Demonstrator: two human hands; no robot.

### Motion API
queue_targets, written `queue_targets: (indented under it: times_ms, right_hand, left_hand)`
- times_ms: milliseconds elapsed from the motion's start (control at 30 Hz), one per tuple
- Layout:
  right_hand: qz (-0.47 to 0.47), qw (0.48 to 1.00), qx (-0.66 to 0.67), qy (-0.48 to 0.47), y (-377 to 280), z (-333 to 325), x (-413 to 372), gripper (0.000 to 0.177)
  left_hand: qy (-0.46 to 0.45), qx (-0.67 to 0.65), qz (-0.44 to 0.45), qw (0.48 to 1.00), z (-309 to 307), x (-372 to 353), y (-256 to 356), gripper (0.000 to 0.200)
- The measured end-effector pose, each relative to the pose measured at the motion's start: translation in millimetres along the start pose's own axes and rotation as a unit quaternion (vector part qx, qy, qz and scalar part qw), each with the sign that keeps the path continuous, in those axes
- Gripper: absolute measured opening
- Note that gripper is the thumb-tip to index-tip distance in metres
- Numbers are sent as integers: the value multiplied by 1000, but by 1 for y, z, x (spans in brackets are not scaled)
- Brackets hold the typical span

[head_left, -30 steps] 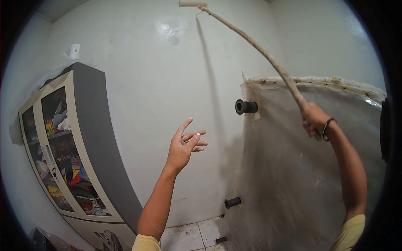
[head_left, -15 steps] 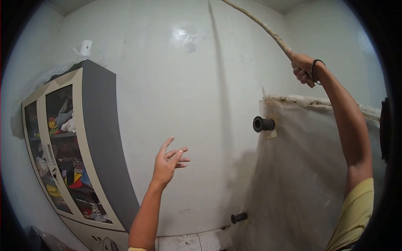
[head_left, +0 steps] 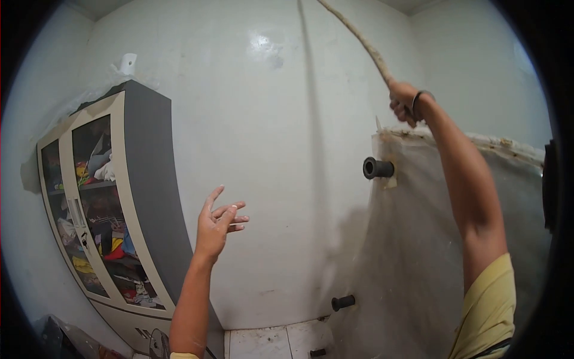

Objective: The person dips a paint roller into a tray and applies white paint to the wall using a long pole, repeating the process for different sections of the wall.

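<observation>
My right hand (head_left: 405, 103) is raised at the upper right, its fingers wrapped round the lower end of a long, thin wooden stick (head_left: 365, 43). The stick slants up and to the left, and its far end runs out of the top of the view. A dark band circles the right wrist. Lower and left of centre, my left hand (head_left: 216, 227) hangs in the air before the white wall (head_left: 257, 137), fingers spread, holding nothing. The stick's shadow falls on the wall as a long dark line.
On the left stands a grey cabinet (head_left: 149, 179) with glass doors and clothes inside; a white object (head_left: 128, 63) sits on top. At right, a grey sheet-covered structure (head_left: 430, 239) carries an upper black pipe fitting (head_left: 378, 168) and a lower one (head_left: 343, 303). Floor tiles (head_left: 258, 343) show below.
My right hand and the stick have moved left and slightly down. My left hand has shifted left and a little up, still spread. The view has shifted slightly.
</observation>
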State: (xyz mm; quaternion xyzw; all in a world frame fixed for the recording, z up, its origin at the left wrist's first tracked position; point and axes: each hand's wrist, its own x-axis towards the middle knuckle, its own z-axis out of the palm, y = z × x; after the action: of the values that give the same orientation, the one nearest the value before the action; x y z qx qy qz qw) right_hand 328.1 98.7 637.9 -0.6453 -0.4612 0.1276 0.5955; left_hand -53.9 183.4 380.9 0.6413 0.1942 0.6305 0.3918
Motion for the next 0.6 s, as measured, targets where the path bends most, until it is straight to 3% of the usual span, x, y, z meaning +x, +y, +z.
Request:
queue_targets:
  times_ms: [200, 333, 367, 433, 500, 600]
  right_hand:
    - [-80, 988, -111, 66, 126, 23, -61, 67]
    - [-10, 996, -82, 32, 196, 20, -126, 59]
    - [-24, 985, -152, 77, 250, 18, -111, 60]
    - [7, 991, -129, 31, 275, 16, -161, 57]
    - [-31, 980, -187, 64, 312, 14, -196, 53]
    - [-10, 988, -145, 46, 360, 0, -230, 48]
  left_hand:
    - [-77, -24, -34, 996, 41, -36, -13, 64]
    - [-118, -27, -54, 991, 64, -44, -12, 64]
    - [-130, -32, -57, 989, 70, -45, -12, 64]
    - [-145, -35, -57, 987, 84, -46, -12, 64]
    - [-159, -40, -54, 985, 95, -48, -11, 64]
    - [-179, -52, -54, 981, 106, -50, -9, 64]
